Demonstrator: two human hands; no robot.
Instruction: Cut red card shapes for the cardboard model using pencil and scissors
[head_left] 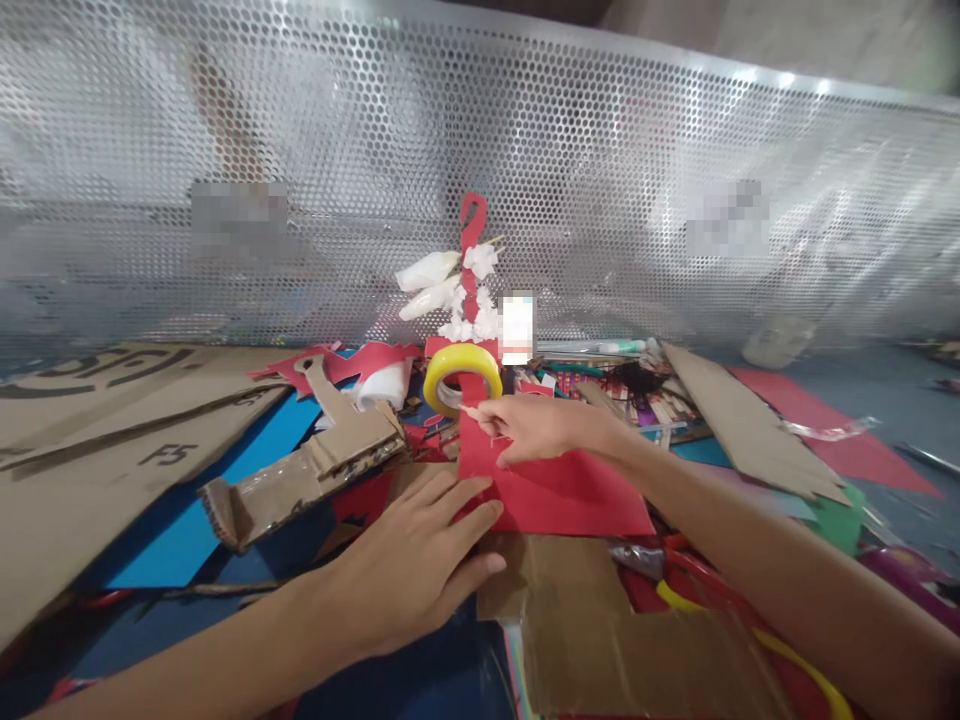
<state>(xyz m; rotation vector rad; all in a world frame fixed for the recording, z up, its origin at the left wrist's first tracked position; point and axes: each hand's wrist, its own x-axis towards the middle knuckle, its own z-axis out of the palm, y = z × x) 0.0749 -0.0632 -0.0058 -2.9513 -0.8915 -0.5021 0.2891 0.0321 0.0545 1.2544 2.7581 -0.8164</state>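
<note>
A red paper sheet [574, 495] lies in the middle, with a narrow red strip [472, 440] at its left side running up towards a yellow-rimmed roll of tape [463, 362]. My left hand [431, 560] rests palm down with its fingers apart, fingertips at the sheet's left edge. Over the strip, just below the tape roll, my right hand [532, 425] has its fingers curled and its index finger pointing left. Whatever its fingertips may pinch is too small to make out. Behind the roll stands a red looped strip [471, 215] with white paper flowers [469, 320].
A perforated metal panel [337, 200] closes off the back. Left are a large cardboard sheet [97, 450], blue card [217, 500] and a taped cardboard piece [300, 480]. Brown cardboard [592, 630] lies in front. More cardboard [742, 420] and red paper [832, 430] are at right.
</note>
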